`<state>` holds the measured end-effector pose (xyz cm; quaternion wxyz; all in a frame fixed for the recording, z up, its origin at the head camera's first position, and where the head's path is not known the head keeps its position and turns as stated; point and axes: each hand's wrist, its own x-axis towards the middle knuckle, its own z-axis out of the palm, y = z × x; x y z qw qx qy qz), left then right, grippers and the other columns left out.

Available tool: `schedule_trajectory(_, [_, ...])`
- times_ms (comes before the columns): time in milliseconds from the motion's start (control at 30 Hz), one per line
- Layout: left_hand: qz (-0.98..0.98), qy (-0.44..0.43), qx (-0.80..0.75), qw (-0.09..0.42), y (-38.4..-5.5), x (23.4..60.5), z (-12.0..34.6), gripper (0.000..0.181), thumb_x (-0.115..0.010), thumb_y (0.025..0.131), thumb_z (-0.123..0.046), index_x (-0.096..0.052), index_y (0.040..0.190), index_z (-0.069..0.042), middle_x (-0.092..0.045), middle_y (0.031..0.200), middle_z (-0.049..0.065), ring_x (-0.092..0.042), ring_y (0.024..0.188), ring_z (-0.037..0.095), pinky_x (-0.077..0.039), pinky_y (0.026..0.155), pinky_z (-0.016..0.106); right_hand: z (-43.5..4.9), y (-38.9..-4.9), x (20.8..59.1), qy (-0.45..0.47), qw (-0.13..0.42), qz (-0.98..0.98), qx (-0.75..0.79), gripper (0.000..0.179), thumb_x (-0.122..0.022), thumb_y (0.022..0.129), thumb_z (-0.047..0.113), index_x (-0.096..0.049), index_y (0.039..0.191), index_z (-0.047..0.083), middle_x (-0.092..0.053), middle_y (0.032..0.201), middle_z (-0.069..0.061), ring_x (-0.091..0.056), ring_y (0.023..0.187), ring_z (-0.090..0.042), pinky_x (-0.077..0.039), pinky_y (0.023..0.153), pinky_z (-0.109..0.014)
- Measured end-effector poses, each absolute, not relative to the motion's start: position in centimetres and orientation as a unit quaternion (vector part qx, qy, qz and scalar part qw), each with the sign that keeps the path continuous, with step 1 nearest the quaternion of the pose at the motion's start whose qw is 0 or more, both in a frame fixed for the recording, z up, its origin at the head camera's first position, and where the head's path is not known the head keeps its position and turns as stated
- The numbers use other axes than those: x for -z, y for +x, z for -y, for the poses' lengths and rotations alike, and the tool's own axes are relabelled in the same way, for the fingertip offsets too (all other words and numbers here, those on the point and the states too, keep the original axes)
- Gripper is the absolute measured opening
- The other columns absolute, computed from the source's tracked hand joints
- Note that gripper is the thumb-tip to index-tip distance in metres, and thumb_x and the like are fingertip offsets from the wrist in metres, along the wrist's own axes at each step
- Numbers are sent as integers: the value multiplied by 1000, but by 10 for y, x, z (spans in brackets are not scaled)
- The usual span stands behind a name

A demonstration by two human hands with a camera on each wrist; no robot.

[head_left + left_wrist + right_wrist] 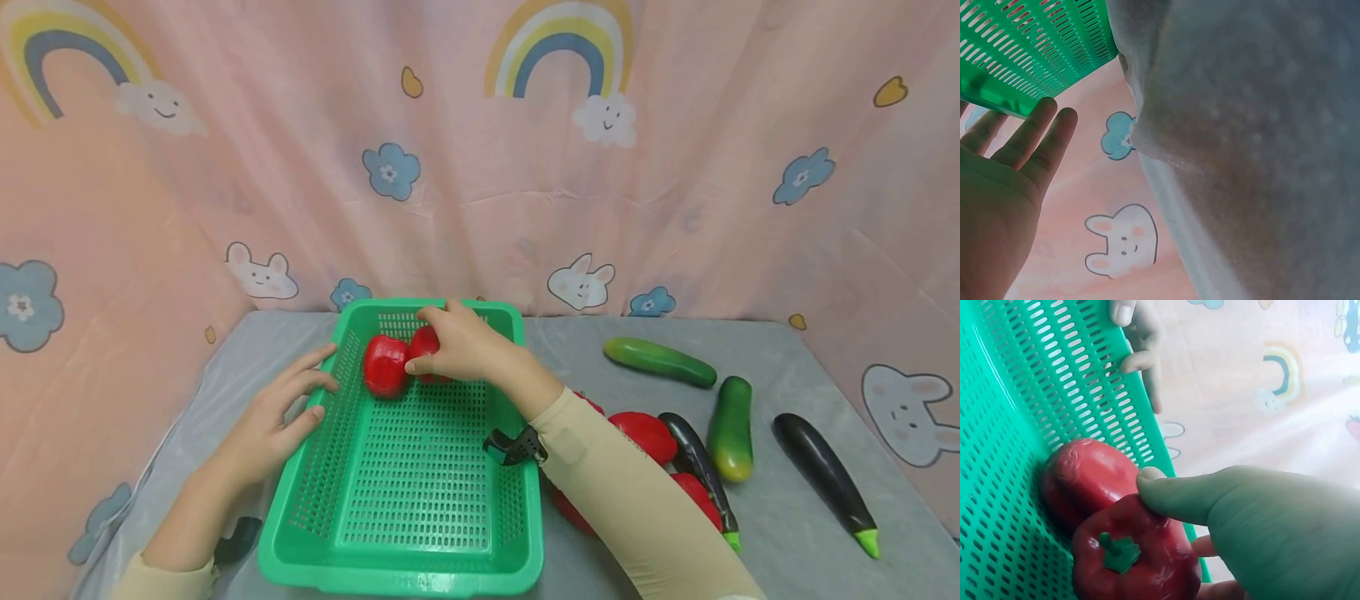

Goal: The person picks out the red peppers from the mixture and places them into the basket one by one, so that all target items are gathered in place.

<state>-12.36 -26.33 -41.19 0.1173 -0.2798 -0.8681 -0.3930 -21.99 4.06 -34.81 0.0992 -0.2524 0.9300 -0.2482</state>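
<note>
A green perforated basket (420, 508) stands on the grey cloth. Inside its far end lies a red bell pepper (386, 367). Right beside that one, my right hand (468, 346) grips a second red bell pepper (1141, 550), whose green stem shows in the right wrist view. Thumb and fingers sit on opposite sides of this pepper, and in the head view the hand hides part of it. My left hand (273, 421) rests with extended fingers at the basket's left rim; the left wrist view shows those fingers (1032, 140) against the basket's edge.
Right of the basket, partly behind my right forearm, lie several red peppers (643, 435) and an eggplant (693, 454). Farther right are two green cucumbers (660, 360) and another eggplant (825, 475). A pink patterned curtain (465, 225) hangs behind the table.
</note>
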Motion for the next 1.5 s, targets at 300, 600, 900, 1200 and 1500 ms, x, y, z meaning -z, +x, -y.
schedule_trajectory(300, [868, -281, 393, 116, -124, 412, 264, 25, -63, 100, -1, -69, 121, -12, -47, 168, 12, -45, 153, 38, -42, 107, 73, -37, -226, 362, -249, 113, -929, 249, 86, -87, 91, 42, -50, 161, 9, -53, 145, -17, -57, 126, -29, -59, 95, -46])
schedule_trajectory(600, [869, -282, 388, 121, -125, 412, 264, 25, -63, 100, 0, -69, 122, -12, -48, 168, 12, -46, 152, 37, -43, 107, 70, -36, -232, 372, -247, 116, -931, 243, 92, -91, 87, 46, -50, 161, 9, -52, 145, -16, -56, 127, -29, -61, 91, -45])
schedule_trajectory(900, [870, -282, 386, 121, -125, 411, 264, 25, -63, 100, -1, -68, 122, -10, -48, 167, 13, -46, 152, 36, -44, 108, 68, -35, -218, 360, -239, 121, -934, 239, 88, -91, 89, 41, -51, 161, 8, -52, 147, -20, -55, 131, -32, -60, 96, -47])
schedule_trajectory(1200, [869, -281, 390, 120, -124, 411, 263, 24, -63, 100, -2, -68, 122, -11, -48, 168, 13, -46, 152, 37, -44, 107, 71, -36, -219, 364, -238, 117, -933, 243, 90, -92, 87, 43, -51, 161, 9, -52, 146, -19, -56, 129, -31, -61, 94, -47])
schedule_trajectory(1500, [870, -283, 385, 122, -125, 412, 264, 24, -64, 101, -3, -69, 123, -12, -48, 167, 12, -46, 153, 35, -43, 108, 69, -36, -217, 361, -239, 115, -933, 243, 88, -92, 87, 41, -53, 159, 7, -53, 145, -19, -56, 129, -31, -59, 96, -47])
